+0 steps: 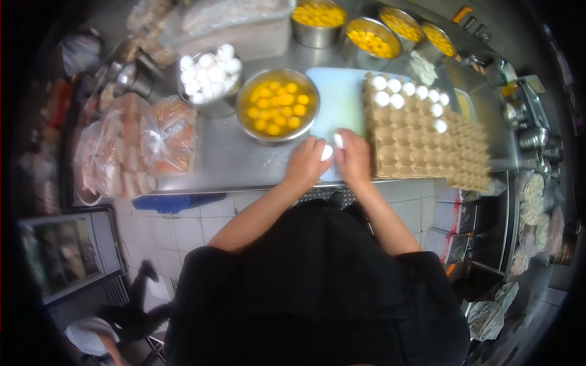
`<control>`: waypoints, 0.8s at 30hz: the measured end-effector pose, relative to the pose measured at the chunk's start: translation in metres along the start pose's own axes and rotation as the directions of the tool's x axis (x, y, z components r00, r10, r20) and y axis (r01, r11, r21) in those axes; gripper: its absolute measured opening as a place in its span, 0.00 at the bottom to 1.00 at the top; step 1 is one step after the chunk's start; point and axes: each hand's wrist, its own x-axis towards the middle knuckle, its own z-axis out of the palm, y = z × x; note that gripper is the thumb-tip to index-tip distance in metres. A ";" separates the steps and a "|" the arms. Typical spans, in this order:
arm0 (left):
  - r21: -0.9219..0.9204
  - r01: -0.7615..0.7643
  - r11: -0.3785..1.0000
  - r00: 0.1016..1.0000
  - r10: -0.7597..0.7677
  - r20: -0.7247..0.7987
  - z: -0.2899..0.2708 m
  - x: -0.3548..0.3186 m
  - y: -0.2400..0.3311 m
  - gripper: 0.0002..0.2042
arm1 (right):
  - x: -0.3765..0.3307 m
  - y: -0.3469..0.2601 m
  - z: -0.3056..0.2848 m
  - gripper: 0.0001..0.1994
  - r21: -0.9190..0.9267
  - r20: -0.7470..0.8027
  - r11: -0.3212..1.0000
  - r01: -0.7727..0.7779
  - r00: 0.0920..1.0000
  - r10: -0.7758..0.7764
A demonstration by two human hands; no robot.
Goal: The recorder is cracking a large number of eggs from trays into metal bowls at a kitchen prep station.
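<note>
1. Head view, centre: left hand (pixel 307 161) grips a white egg (pixel 326 152); right hand (pixel 354 160), apparently another.
2. Likely step: cracking eggs.
3. Next probably calls for opening one over the yolk bowl (pixel 268 138), upper centre.

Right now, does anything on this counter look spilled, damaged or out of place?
No clear spill or damage shows. Only a crumpled whitish bundle, possibly cloth, looks untidy, lying loose between the cardboard egg trays and the yolk-filled metal pots.

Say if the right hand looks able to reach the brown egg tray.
Probably yes: the right hand is beside the brown egg tray, nothing visible between, though it holds a white egg or shell.
</note>
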 end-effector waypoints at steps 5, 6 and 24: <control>-0.676 0.369 0.638 0.907 -0.407 0.110 -0.047 0.029 -0.013 0.17 | 0.047 -0.013 -0.006 0.22 0.808 0.339 0.286 -0.514 0.804 0.488; -0.796 0.569 0.207 0.757 -0.510 0.408 -0.060 0.037 -0.020 0.17 | 0.061 -0.019 -0.013 0.23 0.813 0.583 -0.258 -0.523 0.722 0.372; -0.710 0.552 0.437 0.832 -0.341 0.437 -0.142 0.072 -0.077 0.24 | 0.162 -0.063 0.009 0.18 0.335 0.188 0.942 0.002 0.980 -0.069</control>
